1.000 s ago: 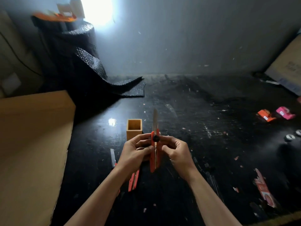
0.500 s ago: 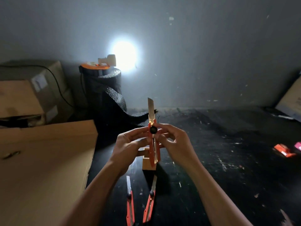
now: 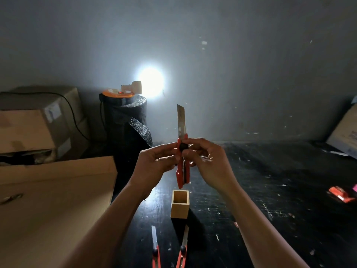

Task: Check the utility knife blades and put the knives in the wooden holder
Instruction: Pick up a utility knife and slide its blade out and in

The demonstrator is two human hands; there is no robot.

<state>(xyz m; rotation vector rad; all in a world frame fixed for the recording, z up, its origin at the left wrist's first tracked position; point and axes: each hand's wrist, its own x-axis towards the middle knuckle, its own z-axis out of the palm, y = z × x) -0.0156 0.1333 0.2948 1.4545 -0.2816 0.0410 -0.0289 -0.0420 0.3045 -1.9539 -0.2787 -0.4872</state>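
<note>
Both hands, left (image 3: 154,163) and right (image 3: 210,163), pinching upright utility knife (image 3: 181,171), blade (image 3: 181,120) extended; wooden holder (image 3: 179,206) empty; two knives (image 3: 168,254) pending on counter (image 3: 270,190).

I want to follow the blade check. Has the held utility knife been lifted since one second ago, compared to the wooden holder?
Yes. The utility knife now hangs above the wooden holder; earlier it sat beside the holder at table level.

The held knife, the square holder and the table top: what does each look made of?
Held knife: red handle, probably plastic, smooth; the extended blade looks like dull, stained metal. Square holder: pale unpainted wood, going by its colour and flat walls. Table top: black, glossy and scuffed; material unclear.
</note>
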